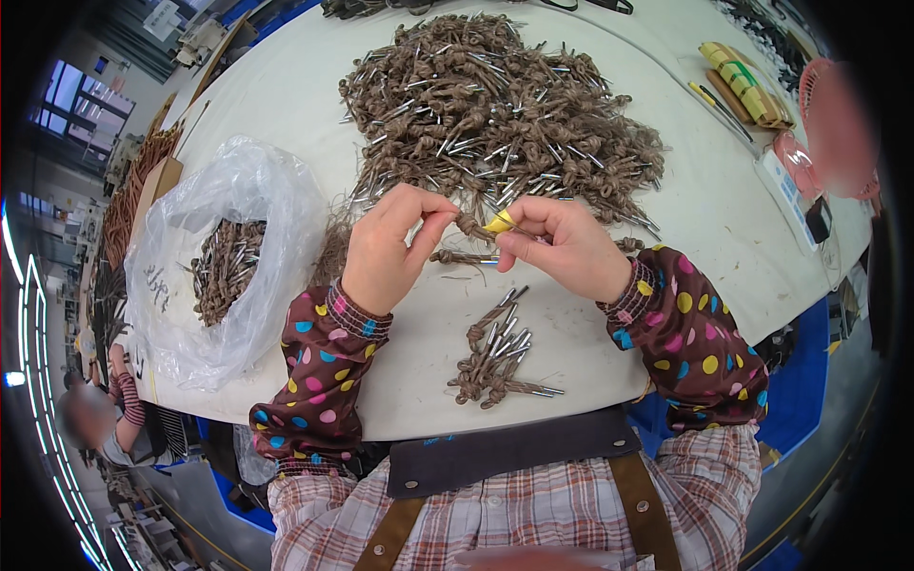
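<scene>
Brown, perhaps fibrous, knotted cord [473, 228] between both hands' fingers [433, 211].

I note clear plastic bag [228, 257] left of big brown cord heap [495, 105]; pink fan [838, 124] and yellow bundle [747, 86] to heap's right.

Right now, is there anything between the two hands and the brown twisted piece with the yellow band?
Nothing visible is in the way. The left hand and the right hand both already pinch the brown twisted piece directly, above the white table. The yellow band sits on the piece itself at the right fingertips.
</scene>
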{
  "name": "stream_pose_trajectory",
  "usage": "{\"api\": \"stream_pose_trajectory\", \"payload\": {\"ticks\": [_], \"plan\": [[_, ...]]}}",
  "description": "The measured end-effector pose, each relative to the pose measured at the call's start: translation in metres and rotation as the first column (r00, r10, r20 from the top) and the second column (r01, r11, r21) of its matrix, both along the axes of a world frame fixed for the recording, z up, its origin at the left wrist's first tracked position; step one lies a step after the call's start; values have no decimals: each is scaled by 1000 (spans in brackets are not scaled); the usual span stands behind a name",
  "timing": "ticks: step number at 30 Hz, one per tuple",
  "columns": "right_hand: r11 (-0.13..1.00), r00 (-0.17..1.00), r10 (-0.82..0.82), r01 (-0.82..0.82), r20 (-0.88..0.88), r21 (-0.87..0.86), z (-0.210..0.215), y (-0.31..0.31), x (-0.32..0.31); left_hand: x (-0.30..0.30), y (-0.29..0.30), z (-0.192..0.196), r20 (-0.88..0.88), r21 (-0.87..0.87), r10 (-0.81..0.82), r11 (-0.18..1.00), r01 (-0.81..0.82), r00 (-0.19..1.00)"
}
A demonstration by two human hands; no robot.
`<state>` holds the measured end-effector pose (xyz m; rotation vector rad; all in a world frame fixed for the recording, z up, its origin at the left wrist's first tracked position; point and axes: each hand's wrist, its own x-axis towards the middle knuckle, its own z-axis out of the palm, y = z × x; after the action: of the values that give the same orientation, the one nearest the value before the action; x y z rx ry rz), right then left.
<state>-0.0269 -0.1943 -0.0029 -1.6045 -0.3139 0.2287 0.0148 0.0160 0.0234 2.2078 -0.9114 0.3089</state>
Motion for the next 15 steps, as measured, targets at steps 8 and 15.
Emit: {"api": "stream_pose_trajectory", "payload": {"ticks": [8,15], "plan": [[998,999,44,-43,-16,53,-14,3,2,-2,-1,-7,-68,28,31,999,-29,997],[804,913,-143,332,382,-493,24,-6,-6,-1,1,-5,99,70,24,997,-31,995]]}}
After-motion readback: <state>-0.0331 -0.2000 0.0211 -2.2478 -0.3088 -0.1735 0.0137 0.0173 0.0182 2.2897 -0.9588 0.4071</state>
